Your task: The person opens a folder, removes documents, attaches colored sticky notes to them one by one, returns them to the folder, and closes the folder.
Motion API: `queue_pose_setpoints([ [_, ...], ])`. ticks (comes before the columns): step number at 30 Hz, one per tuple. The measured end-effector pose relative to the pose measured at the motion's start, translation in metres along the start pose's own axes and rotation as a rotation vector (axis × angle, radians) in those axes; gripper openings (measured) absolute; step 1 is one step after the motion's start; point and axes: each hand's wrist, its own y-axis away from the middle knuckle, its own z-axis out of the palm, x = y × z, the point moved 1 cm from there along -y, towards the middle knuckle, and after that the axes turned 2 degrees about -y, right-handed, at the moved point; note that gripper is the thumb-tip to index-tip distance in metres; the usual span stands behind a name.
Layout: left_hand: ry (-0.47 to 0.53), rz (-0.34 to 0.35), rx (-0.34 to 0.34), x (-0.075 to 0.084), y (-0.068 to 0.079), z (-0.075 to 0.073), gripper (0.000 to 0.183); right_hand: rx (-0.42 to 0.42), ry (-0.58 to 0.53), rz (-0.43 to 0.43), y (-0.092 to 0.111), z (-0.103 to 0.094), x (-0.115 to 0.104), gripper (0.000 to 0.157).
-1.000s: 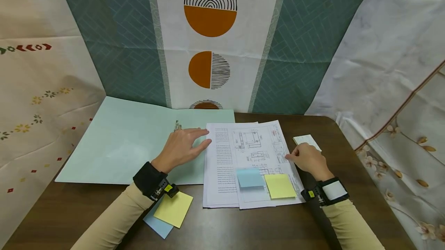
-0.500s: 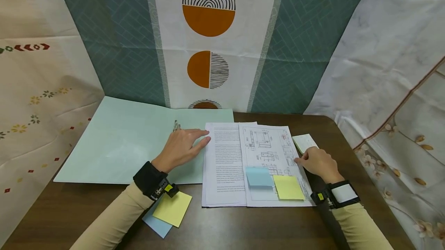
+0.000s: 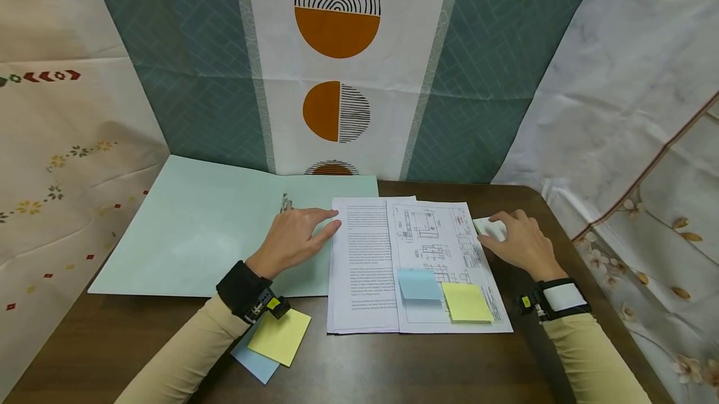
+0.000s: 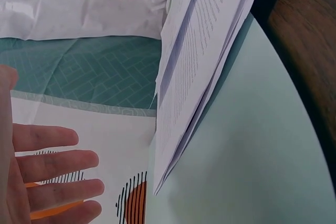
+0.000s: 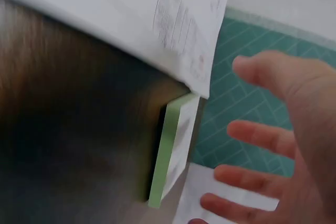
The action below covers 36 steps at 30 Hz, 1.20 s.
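My left hand (image 3: 292, 238) hovers with spread fingers over the pale green folder (image 3: 196, 235), fingertips right at the left edge of a printed text sheet (image 3: 362, 254). The left wrist view shows that hand (image 4: 58, 177) holding nothing, beside the paper stack (image 4: 189, 72). Overlapping the text sheet is a technical drawing (image 3: 412, 320) bearing a blue sticky note (image 3: 419, 285) and a yellow sticky note (image 3: 467, 302). My right hand (image 3: 522, 245) reaches over a small white-topped pad, fingers apart. In the right wrist view, the pad (image 5: 181, 145) has a green side, and the hand (image 5: 304, 140) is clear of it.
A yellow note (image 3: 283, 338) lies over a blue note (image 3: 255, 360) beside my left forearm. Something metallic, like a clip (image 3: 285, 201), shows behind my left hand. The wooden table (image 3: 393, 366) meets patterned fabric hangings (image 3: 466, 79) at the back and sides.
The drawing sheet has slid right across the text sheet, with its notes. My right hand has let go of its edge, opened and moved over the pad. The left hand stays put.
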Motion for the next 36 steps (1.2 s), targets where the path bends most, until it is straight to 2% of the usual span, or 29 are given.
queue_pose_setpoints([
  [8, 0.004, 0.009, -0.001, -0.001, 0.0, 0.002, 0.043, -0.018, 0.018, -0.046, -0.019, 0.002, 0.01, 0.077],
  [18, 0.006, 0.001, -0.011, 0.0, 0.0, 0.004, 0.045, -0.025, 0.028, 0.006, -0.03, 0.005, 0.014, 0.082],
  [26, 0.002, 0.011, -0.01, -0.001, 0.0, 0.004, 0.044, -0.106, 0.026, 0.042, -0.032, 0.006, 0.018, 0.088],
  [30, 0.004, 0.008, -0.012, -0.001, 0.0, 0.005, 0.044, -0.125, 0.028, 0.058, -0.032, 0.009, 0.022, 0.087],
  [36, -0.001, 0.008, -0.004, -0.002, 0.0, 0.005, 0.043, -0.167, 0.008, 0.055, -0.033, 0.016, 0.029, 0.077],
])
